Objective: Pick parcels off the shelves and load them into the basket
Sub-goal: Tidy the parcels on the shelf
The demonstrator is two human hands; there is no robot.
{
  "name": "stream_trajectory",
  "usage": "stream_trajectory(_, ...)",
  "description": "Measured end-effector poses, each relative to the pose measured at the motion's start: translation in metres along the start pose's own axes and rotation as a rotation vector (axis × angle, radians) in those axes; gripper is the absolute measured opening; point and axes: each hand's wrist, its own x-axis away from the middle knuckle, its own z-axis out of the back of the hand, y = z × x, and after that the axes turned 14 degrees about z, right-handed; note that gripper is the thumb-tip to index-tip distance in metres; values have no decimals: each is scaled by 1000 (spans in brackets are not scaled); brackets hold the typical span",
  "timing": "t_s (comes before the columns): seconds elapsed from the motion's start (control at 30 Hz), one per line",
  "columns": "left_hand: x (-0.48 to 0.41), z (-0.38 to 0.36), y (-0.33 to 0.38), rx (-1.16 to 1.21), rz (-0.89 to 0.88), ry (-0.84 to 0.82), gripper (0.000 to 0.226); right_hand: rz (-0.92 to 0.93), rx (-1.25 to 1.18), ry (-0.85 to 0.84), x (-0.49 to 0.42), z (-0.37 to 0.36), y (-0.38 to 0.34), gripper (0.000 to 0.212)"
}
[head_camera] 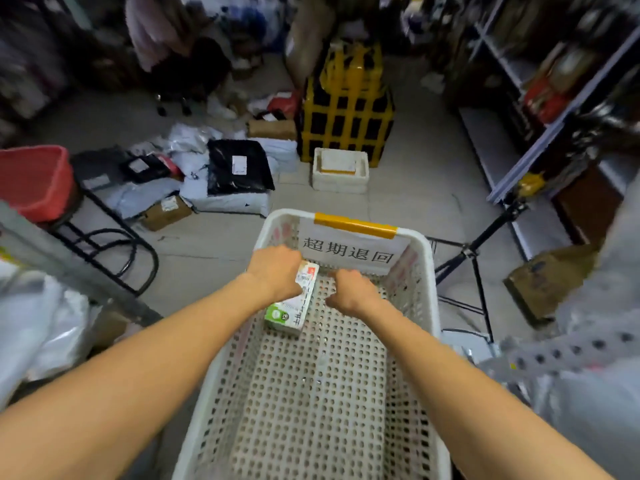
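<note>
One small white-and-green cardboard parcel (289,308) sits tilted inside the white perforated plastic basket (311,393), gripped at its upper end by the left hand (277,271). Just beside it the right hand (353,292) curls downward; whether it holds anything I cannot tell. Beyond both hands hangs a white paper sign (349,252).

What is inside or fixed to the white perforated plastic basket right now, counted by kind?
Small white-and-green cardboard parcel: 1
Hands reaching in, left hand and right hand: 2
White paper sign with black characters: 1
Yellow strip on the rim of the white perforated plastic basket: 1
Total: 5
</note>
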Motion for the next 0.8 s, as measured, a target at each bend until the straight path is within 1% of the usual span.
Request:
stream_trajectory(0.03,17,13,-6,26,36,0,37,25,37,-8,14,13,-11,36)
stream_trajectory(0.13,69,52,-27,98,119,18,42,130,103,-34,50,48,-52,46)
stream_trajectory(0.2,107,73,-45,146,171,23,42,213,138,-53,72,64,-88,47)
stream_trajectory(0.27,143,89,-66,170,236,32,39,284,164,-62,86,71,-126,46)
stream_trajectory(0.37,201,101,-106,208,340,71,36,432,217,-71,106,68,-191,52)
stream_trajectory(0.43,247,102,-136,213,408,100,34,525,260,-105,120,59,-236,53)
stream_trajectory(0.5,298,98,-168,202,496,133,34,637,349,-141,137,46,-284,49)
stream_trajectory(0.57,354,87,-196,241,610,150,38,742,459,-170,156,26,-332,44)
stream_trajectory(0.67,446,67,-225,323,781,161,38,924,540,-183,196,-10,-401,44)
stream_trajectory(0.8,587,39,-248,409,1048,147,41,1168,585,-262,273,-67,-488,44)
